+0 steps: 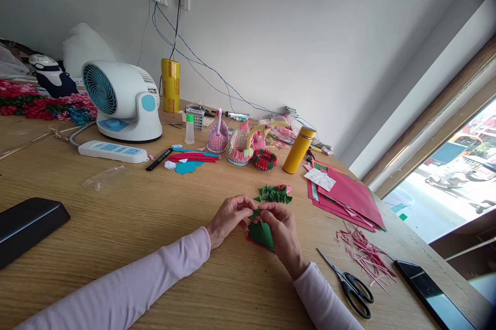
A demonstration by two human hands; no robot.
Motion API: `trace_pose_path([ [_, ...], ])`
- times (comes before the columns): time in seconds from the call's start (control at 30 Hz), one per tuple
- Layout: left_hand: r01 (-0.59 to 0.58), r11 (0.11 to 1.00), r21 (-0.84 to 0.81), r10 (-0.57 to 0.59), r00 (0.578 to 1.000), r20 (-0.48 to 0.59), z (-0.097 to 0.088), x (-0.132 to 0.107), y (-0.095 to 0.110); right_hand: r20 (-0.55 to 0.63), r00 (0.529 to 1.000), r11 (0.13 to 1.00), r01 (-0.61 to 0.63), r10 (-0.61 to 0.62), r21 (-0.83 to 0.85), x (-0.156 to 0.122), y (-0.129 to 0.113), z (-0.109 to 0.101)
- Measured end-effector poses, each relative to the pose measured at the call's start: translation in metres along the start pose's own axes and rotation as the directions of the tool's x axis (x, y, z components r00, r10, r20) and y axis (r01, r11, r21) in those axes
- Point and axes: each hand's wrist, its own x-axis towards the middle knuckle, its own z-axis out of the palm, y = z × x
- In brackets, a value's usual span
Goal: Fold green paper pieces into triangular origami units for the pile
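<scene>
Between the fingertips of both hands is a small piece of green paper point(254, 215), partly hidden by the fingers. My left hand point(229, 219) pinches it from the left, and my right hand point(282, 229) grips its right side. Beneath them on the table lies a stack of green paper point(261, 235) with a red edge showing under it. Just beyond the hands sits a heap of small folded green paper triangles point(274, 194), with a pink one at its back. Black-handled scissors point(351, 283) rest to the right of my right forearm.
Thin red paper strips point(366, 255) and a phone point(432, 294) lie at right, near red paper sheets point(354, 195). A yellow flask point(299, 150), a red-green paper ring point(265, 160) and paper swans point(240, 144) stand behind. A fan point(124, 100) and power strip point(112, 151) are at left.
</scene>
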Motion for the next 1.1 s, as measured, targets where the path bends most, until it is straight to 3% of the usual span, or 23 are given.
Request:
trace_pose_path([
  [0.13,0.103,0.983,-0.153,-0.094,0.993,0.070,-0.001,0.001,-0.001,0.064,0.993,0.956,0.112,-0.099,-0.272,0.000,-0.001,-0.005],
  [0.27,0.169,0.974,-0.150,-0.152,0.981,0.123,-0.002,0.001,-0.002,0.108,0.979,0.875,0.205,-0.175,-0.439,0.002,0.002,-0.009],
  [0.47,0.134,0.983,-0.127,-0.114,0.982,0.154,-0.006,0.002,-0.005,0.069,0.967,0.911,0.254,-0.245,-0.324,0.004,0.004,-0.010],
  [0.67,0.029,0.999,-0.031,-0.023,0.985,0.171,-0.008,0.003,-0.006,0.098,0.983,0.952,0.173,-0.152,-0.254,0.002,-0.001,-0.012],
  [0.83,-0.036,0.998,0.051,0.030,0.992,0.124,-0.006,0.004,-0.006,0.069,0.991,0.974,0.122,-0.110,-0.192,0.001,-0.002,-0.012],
  [1.1,-0.074,0.983,0.166,0.060,0.994,0.086,-0.003,0.003,-0.010,0.043,0.988,0.936,0.154,-0.149,-0.316,0.003,0.005,-0.011],
])
